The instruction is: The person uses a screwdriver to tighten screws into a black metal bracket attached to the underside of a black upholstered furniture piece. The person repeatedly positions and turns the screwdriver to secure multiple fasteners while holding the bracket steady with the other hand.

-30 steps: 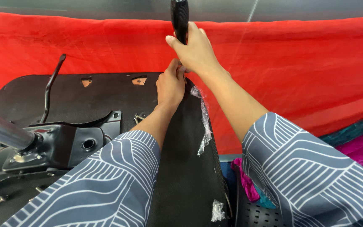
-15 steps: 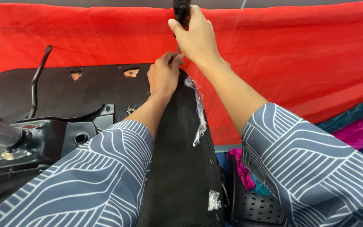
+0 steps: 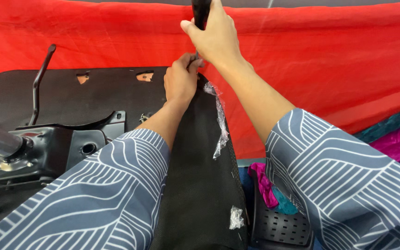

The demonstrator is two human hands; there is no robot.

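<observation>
Black mesh fabric [image 3: 200, 185] was stretched over the edge of an upturned chair seat, running from near centre up toward the far red cloth [image 3: 93, 41]. Right hand [image 3: 216, 39] was closed around a black tool handle [image 3: 201, 10] at the top edge of view — the tool's top was cut off, so its kind could not be told. Left hand [image 3: 180, 81] was pinched shut on the fabric edge just below the tool tip, touching it or nearly so.

Step judged in hand: fabric being fastened or worked at the far seat edge. To be done well — fabric should be kept taut by the left hand, fingers kept clear of the tool tip, and the tool held square to the edge so it cannot slip. Loose clear plastic scraps [image 3: 219, 120] clung to the mesh to the right and should be kept out from under the tool.

Seat underside board [image 3: 70, 99] lay to the left, with the metal chair mechanism [image 3: 56, 148] and its lever [image 3: 40, 78] bolted on. A black perforated part [image 3: 281, 227] with pink cloth [image 3: 261, 183] sat near right.
</observation>
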